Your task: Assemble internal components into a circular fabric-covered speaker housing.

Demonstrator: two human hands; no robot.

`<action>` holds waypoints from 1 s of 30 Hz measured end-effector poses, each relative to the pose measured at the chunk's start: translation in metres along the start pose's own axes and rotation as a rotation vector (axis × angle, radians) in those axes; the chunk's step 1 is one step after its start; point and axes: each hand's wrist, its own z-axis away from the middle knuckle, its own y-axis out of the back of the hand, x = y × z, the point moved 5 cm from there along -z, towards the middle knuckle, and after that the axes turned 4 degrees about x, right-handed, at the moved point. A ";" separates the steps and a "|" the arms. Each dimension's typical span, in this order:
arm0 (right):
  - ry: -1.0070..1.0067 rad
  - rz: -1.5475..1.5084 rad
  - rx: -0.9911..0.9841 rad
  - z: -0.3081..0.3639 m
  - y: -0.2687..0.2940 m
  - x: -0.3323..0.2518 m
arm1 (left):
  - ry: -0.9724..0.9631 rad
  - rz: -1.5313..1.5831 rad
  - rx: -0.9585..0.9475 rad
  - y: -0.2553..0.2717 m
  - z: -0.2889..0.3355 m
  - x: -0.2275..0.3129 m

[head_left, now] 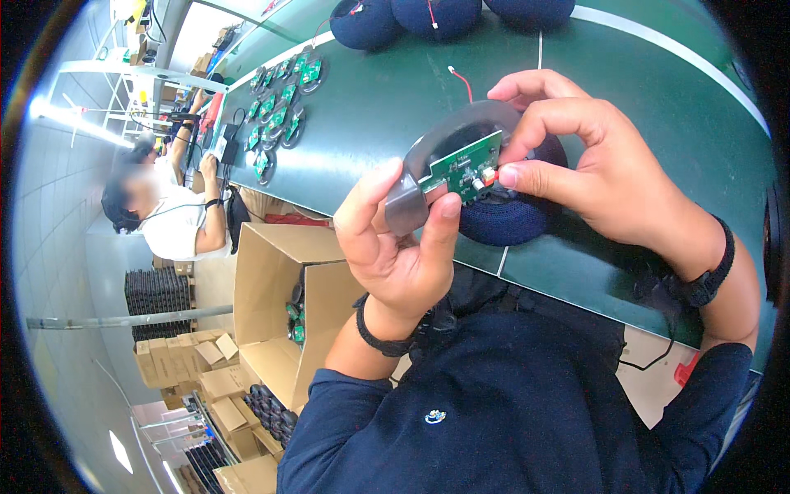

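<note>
A dark translucent plastic ring-shaped housing (pixel 406 202) is tilted up in my left hand (pixel 399 259), thumb in front and fingers behind. Fixed to it is a green circuit board (pixel 461 170) with small parts on its face. Thumb and forefinger of my right hand (pixel 605 160) pinch a small red-and-white wire connector (pixel 490 176) at the board's right side. Right below both hands sits a round navy fabric-covered body (pixel 510 222), partly hidden by them. Past the housing a short red wire (pixel 462 80) with a white plug sticks out over the table.
Several green boards on dark housings (pixel 280 107) lie at the table's far left. More navy round bodies (pixel 436 16) stand along the back. An open cardboard box (pixel 271 255) with boards inside is left of me. Beyond, a co-worker (pixel 169 206) sits at the table.
</note>
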 end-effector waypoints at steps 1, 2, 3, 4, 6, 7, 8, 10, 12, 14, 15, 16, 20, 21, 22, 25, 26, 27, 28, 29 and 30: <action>0.030 -0.004 -0.004 0.000 0.000 0.000 | 0.022 0.014 0.010 -0.001 0.000 0.000; 0.011 -0.013 -0.006 0.000 0.000 0.002 | 0.037 0.023 0.018 -0.001 0.000 0.000; 0.011 -0.022 -0.007 0.000 0.000 0.003 | 0.070 0.042 0.045 -0.002 0.001 0.000; 0.036 -0.042 0.010 0.001 0.000 0.002 | 0.084 0.051 0.064 -0.003 0.002 -0.001; -0.021 -0.043 -0.004 0.001 -0.002 0.004 | 0.095 0.062 0.094 -0.005 0.006 -0.002; -0.021 -0.053 -0.001 0.000 -0.002 0.004 | 0.080 0.048 0.093 -0.005 0.007 -0.002; 0.030 -0.016 -0.019 -0.003 -0.001 0.001 | 0.081 0.059 0.092 -0.004 0.009 -0.004; 0.146 0.050 -0.072 -0.008 0.002 -0.003 | 0.030 0.031 0.083 -0.001 0.013 -0.004; 0.082 -0.036 -0.120 -0.016 0.011 0.003 | -0.089 -0.026 0.127 0.004 0.019 -0.002; 0.155 -0.017 -0.046 -0.023 0.020 0.005 | -0.173 -0.003 0.173 0.006 0.027 -0.001; 0.139 0.086 -0.065 -0.024 0.017 0.009 | -0.182 0.064 0.150 0.005 0.031 -0.002; 0.092 0.138 -0.047 -0.024 0.016 0.012 | -0.160 0.104 0.098 0.001 0.035 -0.004; -0.257 0.264 -0.166 -0.015 0.016 0.026 | -0.087 0.118 0.100 -0.002 0.043 -0.006; -0.314 0.354 -0.188 -0.013 0.019 0.029 | -0.058 0.105 0.126 -0.001 0.042 -0.005; -0.340 0.362 -0.183 -0.013 0.021 0.031 | 0.053 0.152 0.131 -0.002 0.038 -0.010; -0.320 0.201 -0.118 -0.018 0.018 0.040 | 0.217 0.278 0.079 -0.011 0.019 -0.026; -0.297 0.052 -0.086 -0.020 0.014 0.044 | 0.255 0.322 0.065 -0.015 0.010 -0.033; -0.276 -0.096 -0.085 -0.022 0.011 0.047 | 0.317 0.354 0.069 -0.019 0.002 -0.043; -0.331 -0.157 -0.069 -0.023 0.012 0.053 | 0.349 0.515 0.093 -0.022 -0.007 -0.052; -0.284 -0.199 -0.037 -0.025 0.014 0.053 | 0.347 0.518 0.111 -0.022 -0.012 -0.055; -0.254 -0.231 -0.004 -0.027 0.018 0.053 | 0.358 0.521 0.135 -0.021 -0.016 -0.058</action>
